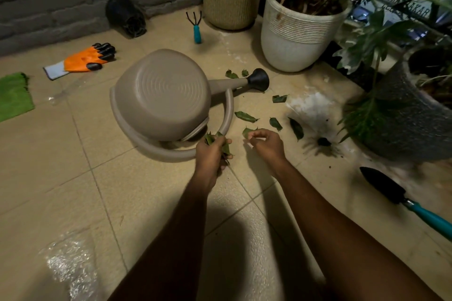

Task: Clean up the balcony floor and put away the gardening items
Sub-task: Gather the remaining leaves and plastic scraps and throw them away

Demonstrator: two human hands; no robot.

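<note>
The left hand [212, 154], just below the middle of the frame, is closed around a bunch of leaves [209, 139]. It seems to serve as the store, so the other hand is free to gather. The right hand [265, 144] beside it curls its fingers down over a single leaf [247, 131] on the floor; whether it already pinches that leaf I cannot tell. More scattered leaves [245, 116] lie right of centre, toward the white pot [300, 36]. The watering can [161, 95] lies tipped over at centre, its handle just beside the left hand. The glove [85, 58] at upper left, the hand rake [197, 29] at upper middle and the trowel [391, 190] at right are not yet put away.
</note>
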